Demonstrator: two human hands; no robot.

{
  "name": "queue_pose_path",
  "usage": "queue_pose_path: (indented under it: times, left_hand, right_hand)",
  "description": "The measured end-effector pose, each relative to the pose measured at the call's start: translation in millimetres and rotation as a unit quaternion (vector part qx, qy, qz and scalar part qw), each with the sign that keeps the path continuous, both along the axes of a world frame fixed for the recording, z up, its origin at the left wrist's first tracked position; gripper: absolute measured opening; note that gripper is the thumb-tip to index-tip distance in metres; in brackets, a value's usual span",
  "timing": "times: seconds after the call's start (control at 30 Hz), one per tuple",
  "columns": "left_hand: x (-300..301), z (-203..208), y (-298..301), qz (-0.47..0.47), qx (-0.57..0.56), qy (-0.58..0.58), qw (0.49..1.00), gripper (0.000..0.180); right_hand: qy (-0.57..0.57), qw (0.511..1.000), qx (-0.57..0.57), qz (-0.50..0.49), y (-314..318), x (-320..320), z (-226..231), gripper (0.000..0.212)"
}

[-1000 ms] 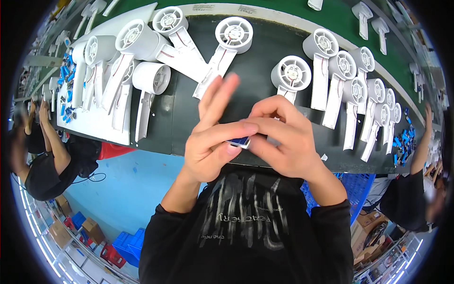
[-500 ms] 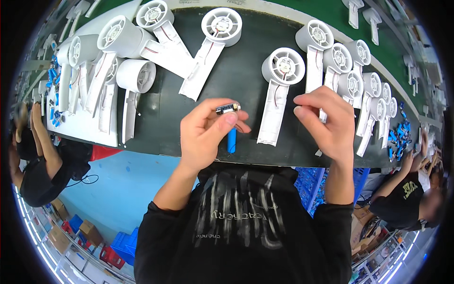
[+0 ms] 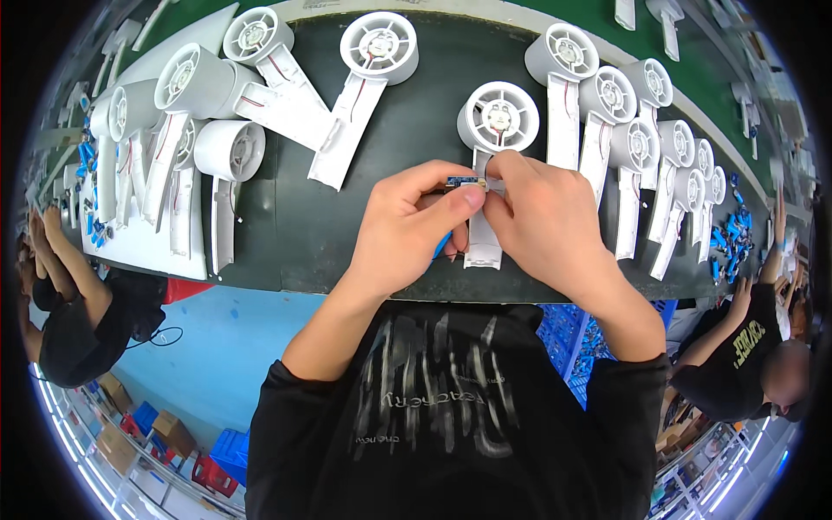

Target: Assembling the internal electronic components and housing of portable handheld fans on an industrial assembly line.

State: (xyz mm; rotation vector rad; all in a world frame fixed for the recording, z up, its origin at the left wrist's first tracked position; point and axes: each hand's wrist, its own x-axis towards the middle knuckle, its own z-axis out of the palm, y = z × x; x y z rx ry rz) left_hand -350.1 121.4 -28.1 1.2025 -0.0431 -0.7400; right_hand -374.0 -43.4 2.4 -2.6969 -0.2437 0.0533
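Observation:
My left hand (image 3: 400, 227) is closed on a small circuit board (image 3: 463, 182), pinched between thumb and forefinger. Below those fingers, part of a blue cylindrical battery (image 3: 443, 244) shows, partly covered by the hand. My right hand (image 3: 548, 217) meets the board's right end with thumb and forefinger pinched; what lies between them is too small to make out. Directly behind both hands is a white handheld fan (image 3: 485, 251) with a round head and open handle shell, its handle partly hidden by my fingers.
More white fan housings (image 3: 351, 126) lie to the left, some on a white sheet (image 3: 147, 238). Another group of fans (image 3: 637, 147) stands to the right, beside a pile of blue batteries (image 3: 735, 230). A blue crate (image 3: 559, 338) sits below the dark table's (image 3: 303, 234) edge. Co-workers sit at both sides.
My right hand has come left to the circuit board, and my left hand has moved right with it. Both now meet over the fan's handle, which they partly cover.

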Motion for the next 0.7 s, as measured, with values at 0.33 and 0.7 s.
queue_pose_path:
  times: [0.33, 0.7]
  left_hand:
    - [8, 0, 1, -0.019, 0.006, -0.003, 1.000, 0.019]
    - [-3, -6, -1, -0.009, -0.020, -0.029, 0.999, 0.020]
  right_hand:
    - [-0.015, 0.984, 0.174, -0.034, -2, -4, -6, 0.008]
    - [0.057, 0.984, 0.162, -0.046, -17, -10, 22, 0.007]
